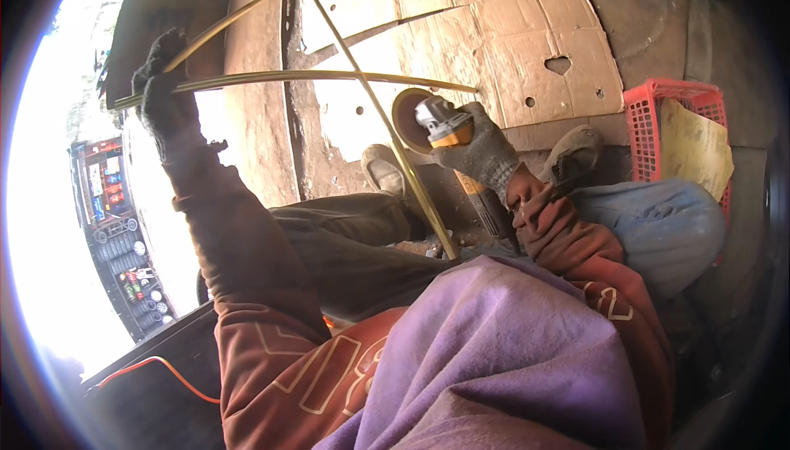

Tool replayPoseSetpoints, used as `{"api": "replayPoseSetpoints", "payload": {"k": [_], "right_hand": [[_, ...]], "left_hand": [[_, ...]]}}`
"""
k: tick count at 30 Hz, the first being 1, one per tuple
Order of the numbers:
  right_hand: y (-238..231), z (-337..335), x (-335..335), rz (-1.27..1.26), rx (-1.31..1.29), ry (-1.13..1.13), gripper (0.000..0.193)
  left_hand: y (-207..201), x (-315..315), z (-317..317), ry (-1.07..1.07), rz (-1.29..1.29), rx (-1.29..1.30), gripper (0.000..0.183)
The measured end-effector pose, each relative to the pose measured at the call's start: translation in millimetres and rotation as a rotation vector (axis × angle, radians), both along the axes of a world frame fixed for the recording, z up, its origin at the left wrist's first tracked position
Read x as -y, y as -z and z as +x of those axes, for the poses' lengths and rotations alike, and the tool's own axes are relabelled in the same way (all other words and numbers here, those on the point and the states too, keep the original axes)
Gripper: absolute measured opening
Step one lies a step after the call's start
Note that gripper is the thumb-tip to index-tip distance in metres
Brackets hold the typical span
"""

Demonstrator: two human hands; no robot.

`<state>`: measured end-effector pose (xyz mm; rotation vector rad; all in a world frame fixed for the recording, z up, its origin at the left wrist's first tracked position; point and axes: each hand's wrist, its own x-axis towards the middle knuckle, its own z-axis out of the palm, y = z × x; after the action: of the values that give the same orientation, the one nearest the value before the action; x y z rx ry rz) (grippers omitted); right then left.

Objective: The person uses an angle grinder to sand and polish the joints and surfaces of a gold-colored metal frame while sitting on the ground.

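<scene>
My left hand [169, 92], in a dark knitted glove, is closed around a thin gold-coloured metal frame [263, 76], out at arm's length to the left. Its narrow bars cross one another, and one long bar [403, 158] slants down toward my lap. In my right hand [485, 154], also gloved, is an angle grinder [444, 123] with a yellow and silver head. The grinder's round disc [409, 121] sits close beside the slanting bar. Whether the disc touches it, or is spinning, I cannot tell.
Flattened brown cardboard [494, 47] with cut holes covers the ground ahead. A red plastic crate [646, 133] stands at the right, with a yellowish sheet [695, 146] in it. My shoes [572, 154] rest near the cardboard's edge. An orange cord [177, 372] runs at lower left.
</scene>
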<state>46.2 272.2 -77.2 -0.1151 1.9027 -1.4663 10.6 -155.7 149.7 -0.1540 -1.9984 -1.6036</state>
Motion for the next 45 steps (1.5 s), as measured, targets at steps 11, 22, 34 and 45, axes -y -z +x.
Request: {"api": "replayPoseSetpoints", "payload": {"k": [11,22,34,45], "right_hand": [[42.8,-7.1,9.8,-0.322,0.001,0.238,0.069],[40.2,10.7,-0.2,-0.404,0.022,0.286,0.064],[52.5,-1.7,12.5,-0.361,0.076,0.377,0.077],[83.3,-11.1,11.5,-0.346,0.187,0.376,0.087]], "left_hand": [[-8.2,-24.9,-3.9,0.051,0.048,0.028,0.033],[-10.0,-26.6,-22.0,-0.068,-0.165,-0.094,0.029],[-20.8,-3.5,-31.2,0.035,-0.324,-0.006,0.037],[-12.8,-9.7,-14.1,-0.053,0.239,0.141,0.018]]}}
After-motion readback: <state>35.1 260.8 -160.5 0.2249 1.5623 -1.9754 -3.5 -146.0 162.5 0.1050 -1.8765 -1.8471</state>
